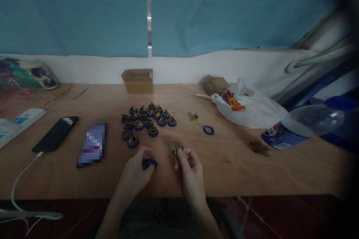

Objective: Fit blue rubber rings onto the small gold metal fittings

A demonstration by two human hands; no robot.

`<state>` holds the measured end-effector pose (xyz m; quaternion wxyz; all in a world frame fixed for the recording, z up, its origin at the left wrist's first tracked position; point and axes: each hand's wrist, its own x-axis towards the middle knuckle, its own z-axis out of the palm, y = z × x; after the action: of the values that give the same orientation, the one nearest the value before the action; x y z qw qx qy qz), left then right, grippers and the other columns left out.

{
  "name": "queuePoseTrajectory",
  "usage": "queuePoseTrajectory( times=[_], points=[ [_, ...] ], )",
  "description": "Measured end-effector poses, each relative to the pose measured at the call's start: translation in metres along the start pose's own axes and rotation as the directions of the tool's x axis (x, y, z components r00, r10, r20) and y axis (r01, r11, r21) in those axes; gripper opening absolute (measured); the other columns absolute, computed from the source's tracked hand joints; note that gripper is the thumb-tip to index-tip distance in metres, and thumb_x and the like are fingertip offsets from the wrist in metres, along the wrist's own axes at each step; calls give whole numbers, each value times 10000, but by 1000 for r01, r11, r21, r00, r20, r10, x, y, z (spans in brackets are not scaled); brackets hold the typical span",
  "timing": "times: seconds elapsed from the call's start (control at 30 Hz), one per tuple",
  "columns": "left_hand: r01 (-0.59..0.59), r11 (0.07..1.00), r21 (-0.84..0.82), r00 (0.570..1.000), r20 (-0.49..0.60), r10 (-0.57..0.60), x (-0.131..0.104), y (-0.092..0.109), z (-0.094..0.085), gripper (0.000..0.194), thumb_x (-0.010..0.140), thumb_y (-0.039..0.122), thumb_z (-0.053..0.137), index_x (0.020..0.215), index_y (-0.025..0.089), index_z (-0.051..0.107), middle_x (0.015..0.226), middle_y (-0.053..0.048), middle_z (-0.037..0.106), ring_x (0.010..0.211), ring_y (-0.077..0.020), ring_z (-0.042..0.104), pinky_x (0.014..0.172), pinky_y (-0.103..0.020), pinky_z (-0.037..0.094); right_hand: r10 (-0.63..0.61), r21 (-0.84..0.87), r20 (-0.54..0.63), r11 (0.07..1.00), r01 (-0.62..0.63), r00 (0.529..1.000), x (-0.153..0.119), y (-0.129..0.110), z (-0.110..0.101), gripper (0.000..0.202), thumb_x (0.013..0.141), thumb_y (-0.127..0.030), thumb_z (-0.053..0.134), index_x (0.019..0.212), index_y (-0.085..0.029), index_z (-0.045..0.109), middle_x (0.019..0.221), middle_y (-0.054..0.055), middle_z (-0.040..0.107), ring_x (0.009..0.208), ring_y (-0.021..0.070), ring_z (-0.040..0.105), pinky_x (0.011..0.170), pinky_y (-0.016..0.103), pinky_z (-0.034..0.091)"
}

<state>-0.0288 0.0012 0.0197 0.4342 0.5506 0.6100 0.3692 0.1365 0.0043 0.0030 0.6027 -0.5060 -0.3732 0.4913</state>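
Note:
Near the table's front edge, my left hand (138, 170) is closed on a blue ring (150, 163). To its right, my right hand (190, 168) pinches a brass-coloured metal piece (174, 149) between thumb and fingers. The two hands are apart. Beyond them lies a group of several round brass pieces with blue rims (148, 123). Another brass piece (194, 117) stands alone to the right of the group, and a loose blue ring (208, 130) lies flat beside it.
A small open cardboard box (139, 82) stands at the back. Left are a black phone (56, 134) on a white cable, a blurred-out flat item (92, 144) and a power strip (21, 123). Right are a white plastic bag (252, 108) and a tilted plastic bottle (303, 125).

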Motion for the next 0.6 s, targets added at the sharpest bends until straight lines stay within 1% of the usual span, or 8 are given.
queuePoseTrajectory(
  times=[0.07,0.13,0.2,0.27,0.33,0.47,0.53,0.6],
  points=[
    [94,991,-95,987,142,-80,-2,7,-6,315,730,243,655,1035,217,583,834,-49,666,738,-202,645,428,-205,477,-9,-12,19,1000,10,1000,-1,-1,0,269,860,-407,602,732,-210,470,553,-63,447,510,98,414,547,225,361],
    [232,947,-223,951,256,-173,-4,14,-8,374,728,326,689,1065,213,572,859,-56,663,783,-213,645,414,-204,491,-17,-28,25,999,17,1000,-2,-2,1,261,863,-409,593,746,-214,464,564,-64,442,506,100,418,531,225,362],
    [310,878,-365,944,226,-240,-4,19,-7,417,719,385,706,1067,198,574,834,-49,651,776,-206,641,434,-219,515,-32,-66,22,997,33,999,-4,-3,2,261,866,-411,583,749,-218,453,582,-62,436,505,102,418,513,225,360],
    [279,837,-470,960,102,-262,-4,23,-1,440,708,413,718,1060,182,589,838,-50,648,813,-208,643,493,-246,551,-94,-137,16,986,95,995,-7,-3,3,245,879,-390,566,750,-219,448,615,-53,439,532,105,432,524,228,372],
    [199,840,-505,976,25,-216,-4,24,8,434,711,421,718,1051,173,614,942,-75,664,931,-232,642,616,-295,588,-201,-232,45,951,206,978,-12,-4,4,196,898,-340,544,772,-219,455,662,-37,460,588,113,466,560,233,394],
    [65,895,-442,997,61,-42,-2,21,23,344,783,438,647,982,159,680,1031,-101,696,995,-251,648,826,-369,558,-365,-420,301,778,466,881,-21,-6,5,93,914,-212,505,824,-222,485,727,-11,501,663,130,504,615,254,416],
    [25,923,-385,997,75,5,-2,18,25,313,828,424,599,965,162,701,1009,-95,715,989,-243,654,882,-366,527,-373,-467,433,686,558,820,-24,-8,4,82,917,-174,491,856,-224,511,762,4,530,709,144,520,650,271,423],
    [19,931,-364,996,92,16,-3,17,22,301,862,404,561,996,175,705,1039,-87,715,1024,-235,646,918,-351,501,-361,-486,496,638,597,789,-24,-9,3,69,919,-172,494,899,-228,530,799,17,557,755,160,535,676,286,428]
  ],
)
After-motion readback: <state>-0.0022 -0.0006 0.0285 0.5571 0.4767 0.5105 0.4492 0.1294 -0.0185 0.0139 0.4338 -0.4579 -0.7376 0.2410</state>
